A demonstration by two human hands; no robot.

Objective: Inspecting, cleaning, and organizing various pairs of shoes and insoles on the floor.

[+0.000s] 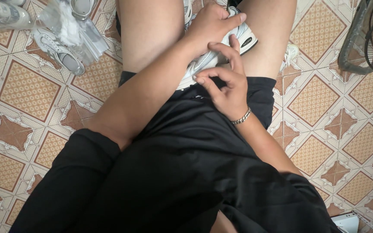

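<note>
A white-and-grey sneaker (221, 54) with a black heel patch lies on black shorts (186, 142), above tan-and-brown diamond-patterned floor tiles (26, 90).

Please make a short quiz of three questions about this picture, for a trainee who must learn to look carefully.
1. True or false: the left hand rests on top of the white sneaker in the person's lap.
2. What does the right hand wear at the wrist? A) a watch B) a chain bracelet C) a glove
3. Fill in: another sneaker lies on the tiled ____, beside clear plastic bags.

Key:
1. true
2. B
3. floor
</note>
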